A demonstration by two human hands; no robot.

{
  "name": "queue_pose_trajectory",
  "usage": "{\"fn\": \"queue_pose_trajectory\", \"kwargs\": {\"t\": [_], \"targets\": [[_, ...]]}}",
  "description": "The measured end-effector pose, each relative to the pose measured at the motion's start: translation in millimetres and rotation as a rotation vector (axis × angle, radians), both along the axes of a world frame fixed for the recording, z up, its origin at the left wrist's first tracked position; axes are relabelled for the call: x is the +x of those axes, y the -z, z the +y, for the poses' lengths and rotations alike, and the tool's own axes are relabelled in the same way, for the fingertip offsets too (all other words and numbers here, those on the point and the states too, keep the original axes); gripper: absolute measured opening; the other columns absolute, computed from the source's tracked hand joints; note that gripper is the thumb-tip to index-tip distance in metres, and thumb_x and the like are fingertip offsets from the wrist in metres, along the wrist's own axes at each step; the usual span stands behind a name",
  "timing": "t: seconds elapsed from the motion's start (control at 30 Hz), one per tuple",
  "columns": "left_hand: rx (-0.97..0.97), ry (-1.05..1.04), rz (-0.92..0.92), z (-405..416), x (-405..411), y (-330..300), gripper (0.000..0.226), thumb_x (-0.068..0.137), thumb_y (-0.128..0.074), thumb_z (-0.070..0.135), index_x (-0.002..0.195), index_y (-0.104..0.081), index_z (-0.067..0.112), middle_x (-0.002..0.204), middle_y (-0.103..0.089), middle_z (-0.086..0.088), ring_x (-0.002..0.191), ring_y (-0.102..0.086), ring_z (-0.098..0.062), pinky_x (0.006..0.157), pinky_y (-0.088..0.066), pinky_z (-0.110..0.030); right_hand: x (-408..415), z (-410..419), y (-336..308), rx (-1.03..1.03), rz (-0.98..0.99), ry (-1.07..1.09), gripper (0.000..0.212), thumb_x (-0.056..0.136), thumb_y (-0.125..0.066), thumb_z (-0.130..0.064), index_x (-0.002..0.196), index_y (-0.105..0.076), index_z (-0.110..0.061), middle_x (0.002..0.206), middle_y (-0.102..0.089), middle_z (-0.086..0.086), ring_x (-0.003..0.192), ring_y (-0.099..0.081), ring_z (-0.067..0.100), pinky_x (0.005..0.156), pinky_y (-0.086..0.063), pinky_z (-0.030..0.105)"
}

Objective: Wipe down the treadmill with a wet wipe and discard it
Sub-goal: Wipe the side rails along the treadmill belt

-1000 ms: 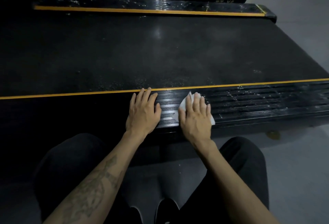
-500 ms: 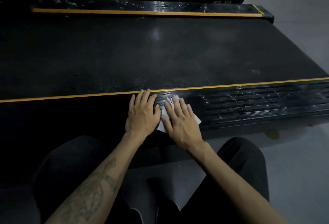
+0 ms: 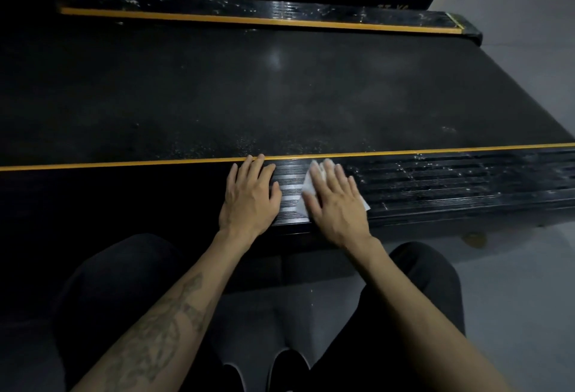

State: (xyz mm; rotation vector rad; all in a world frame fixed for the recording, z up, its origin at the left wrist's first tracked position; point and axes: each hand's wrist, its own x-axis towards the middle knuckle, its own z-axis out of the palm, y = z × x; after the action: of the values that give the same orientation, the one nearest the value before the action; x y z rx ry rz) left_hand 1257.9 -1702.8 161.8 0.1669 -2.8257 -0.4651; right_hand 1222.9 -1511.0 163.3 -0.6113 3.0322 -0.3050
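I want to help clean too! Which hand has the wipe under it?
The right hand, pressing the white wet wipe flat on the ribbed side rail. The left hand rests bare on the rail.

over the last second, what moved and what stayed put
The right hand slid the wipe left along the near side rail until it almost met the left hand, then back right a little. It presses the wipe flat throughout. The left hand stayed flat on the rail by the yellow stripe.

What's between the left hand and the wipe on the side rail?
Head view: only a bare ribbed strip of side rail separates left hand from wet wipe.
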Motion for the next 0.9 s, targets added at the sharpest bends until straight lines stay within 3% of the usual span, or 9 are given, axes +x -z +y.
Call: {"fn": "queue_pose_trajectory", "kwargs": {"t": [0.1,0.17,0.3,0.37,0.47,0.63,0.7,0.8,0.9], "targets": [[-0.001,-0.002,0.009,1,0,0,0.055,0.099,-0.038,0.038,0.143,-0.058,0.01,0.157,-0.047,-0.013,0.15,-0.036,-0.03,0.124,-0.026,-0.052,1,-18,-1,-0.01,0.021,0.196,0.071,0.104,-0.004,-0.051,0.165,-0.012,-0.016,0.171,-0.005,0.016,0.159,-0.002,0.033,0.129,-0.004,0.048],[0.002,-0.003,0.005,0,0,0,0.056,0.099,-0.036,0.038,0.143,-0.059,0.01,0.157,-0.048,-0.012,0.15,-0.036,-0.03,0.124,-0.027,-0.052,12,-34,-1,-0.011,0.012,0.08,0.077,0.098,0.001,-0.054,0.165,-0.011,-0.017,0.171,-0.004,0.015,0.159,-0.002,0.034,0.127,-0.002,0.048],[-0.016,0.004,-0.013,-1,0,1,0.051,0.102,-0.042,0.035,0.145,-0.056,0.011,0.159,-0.045,-0.011,0.152,-0.033,-0.028,0.125,-0.024,-0.051,4,-25,-5,0.004,-0.007,-0.105,0.07,0.102,-0.009,-0.06,0.165,-0.008,-0.029,0.173,-0.001,0.003,0.159,0.003,0.023,0.126,0.004,0.042],[0.004,-0.003,0.01,0,0,0,0.059,0.099,-0.033,0.04,0.142,-0.059,0.01,0.156,-0.048,-0.012,0.15,-0.037,-0.03,0.124,-0.026,-0.052,-7,-17,-3,0.02,-0.008,0.047,0.066,0.108,-0.019,-0.055,0.166,-0.007,-0.025,0.173,-0.002,0.007,0.159,0.002,0.026,0.127,0.003,0.045],[0.011,0.0,0.022,1,0,0,0.061,0.097,-0.031,0.041,0.14,-0.06,0.009,0.154,-0.05,-0.013,0.149,-0.039,-0.031,0.123,-0.027,-0.052,-2,-33,0,0.013,0.016,0.218,0.068,0.106,-0.013,-0.049,0.165,-0.015,-0.014,0.17,-0.01,0.018,0.158,-0.008,0.037,0.127,-0.006,0.052],[-0.011,0.007,-0.024,-2,0,3,0.05,0.103,-0.043,0.034,0.145,-0.055,0.012,0.159,-0.044,-0.011,0.153,-0.032,-0.028,0.126,-0.023,-0.05,3,-33,-6,-0.011,-0.026,-0.153,0.069,0.103,-0.005,-0.057,0.165,-0.008,-0.027,0.173,0.001,0.004,0.159,0.006,0.022,0.126,0.006,0.039],[-0.005,-0.001,0.0,-1,0,2,0.054,0.1,-0.037,0.038,0.142,-0.058,0.011,0.156,-0.048,-0.012,0.15,-0.037,-0.029,0.124,-0.026,-0.052,-12,-17,-7,-0.039,-0.028,-0.096,0.063,0.109,-0.018,-0.054,0.165,-0.007,-0.03,0.173,0.002,0.0,0.159,0.006,0.019,0.127,0.005,0.039],[0.003,-0.002,0.02,0,0,2,0.062,0.097,-0.028,0.041,0.14,-0.061,0.01,0.154,-0.051,-0.012,0.148,-0.04,-0.03,0.123,-0.029,-0.053,-19,-18,-2,0.003,-0.015,0.155,0.063,0.11,-0.018,-0.047,0.166,-0.003,-0.021,0.173,0.002,0.009,0.159,0.005,0.026,0.129,0.002,0.044],[0.002,0.005,-0.004,-1,0,1,0.057,0.1,-0.033,0.039,0.142,-0.059,0.011,0.156,-0.049,-0.012,0.15,-0.038,-0.029,0.123,-0.028,-0.052,-7,-38,0,0.015,0.013,0.061,0.065,0.111,-0.021,-0.046,0.165,-0.003,-0.017,0.172,0.003,0.011,0.159,0.004,0.03,0.128,0.002,0.046]]}}
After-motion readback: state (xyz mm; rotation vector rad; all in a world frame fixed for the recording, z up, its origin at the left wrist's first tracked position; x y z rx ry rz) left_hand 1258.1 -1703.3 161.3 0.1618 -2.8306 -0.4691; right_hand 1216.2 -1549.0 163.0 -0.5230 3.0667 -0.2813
